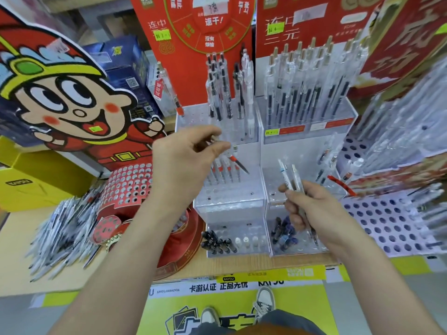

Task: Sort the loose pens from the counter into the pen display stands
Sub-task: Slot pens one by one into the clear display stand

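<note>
Pen (pixel 235 160) pinched in left hand (pixel 183 163) slants tip-down toward the right, just above hole rows of the clear stand (pixel 229 204). Right hand (pixel 314 213) grips spare pens (pixel 287 176) upright, farther right. Left hand is nearer the holes.

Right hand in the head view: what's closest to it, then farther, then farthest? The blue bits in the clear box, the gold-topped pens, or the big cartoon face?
1. Blue bits: in the clear box just below the right hand, slightly to its left.
2. Gold-topped pens: standing at the back, straight ahead.
3. Cartoon face: far off on the left.
</note>
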### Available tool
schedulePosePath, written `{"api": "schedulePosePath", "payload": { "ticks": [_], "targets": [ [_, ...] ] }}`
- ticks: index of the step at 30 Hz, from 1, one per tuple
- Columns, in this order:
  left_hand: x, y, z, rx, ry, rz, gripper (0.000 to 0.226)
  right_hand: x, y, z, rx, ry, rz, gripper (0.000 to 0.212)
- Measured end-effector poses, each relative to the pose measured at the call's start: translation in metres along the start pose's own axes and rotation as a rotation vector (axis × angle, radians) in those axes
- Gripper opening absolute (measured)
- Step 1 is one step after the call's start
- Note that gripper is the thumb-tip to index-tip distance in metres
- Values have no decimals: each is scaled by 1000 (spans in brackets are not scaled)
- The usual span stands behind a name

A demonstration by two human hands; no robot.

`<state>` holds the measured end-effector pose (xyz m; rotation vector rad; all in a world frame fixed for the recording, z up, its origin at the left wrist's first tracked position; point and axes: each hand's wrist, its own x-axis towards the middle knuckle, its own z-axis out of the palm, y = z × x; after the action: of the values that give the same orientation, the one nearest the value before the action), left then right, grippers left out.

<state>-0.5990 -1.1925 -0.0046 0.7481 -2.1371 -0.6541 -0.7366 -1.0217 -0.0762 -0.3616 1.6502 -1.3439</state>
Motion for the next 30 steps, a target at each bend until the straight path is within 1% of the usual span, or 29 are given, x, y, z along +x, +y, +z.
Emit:
{"api": "schedulePosePath", "payload": {
  "ticks": [2,4,10,13,18,20,21,23,24,25,27,28,30],
  "targets": [
    [2,-3,12,79,-32,124,26,-1,2,2,25,-3,2,14],
    [2,-6,21,135,-48,194,27,-2,4,3,52,-11,7,14],
    [-2,-15,35,255,-82,285,24,-3,7,3,62,-24,9,15],
    [0,-16,38,305,-143,347,24,-4,6,3,84,-44,6,17],
    [9,-18,45,327,-296,510,32,-4,2,6,120,-99,-30,18],
    [8,-21,47,337,-321,521,33,-3,2,7,152,-117,-43,19],
    [8,-22,48,341,-313,517,34,-2,2,7,177,-130,-42,20],
    [10,-22,49,344,-263,498,30,0,1,7,226,-157,-23,36],
    [10,-22,50,338,-232,463,26,0,2,7,242,-170,-15,44],
    [10,-21,51,325,-199,406,23,0,2,7,248,-181,-14,48],
    [8,-21,54,304,-134,311,21,0,2,7,257,-197,-17,44],
    [7,-22,56,311,-109,308,22,0,3,7,264,-201,-15,39],
    [4,-25,60,334,-73,384,21,0,3,7,279,-205,-10,30]
  ]
}}
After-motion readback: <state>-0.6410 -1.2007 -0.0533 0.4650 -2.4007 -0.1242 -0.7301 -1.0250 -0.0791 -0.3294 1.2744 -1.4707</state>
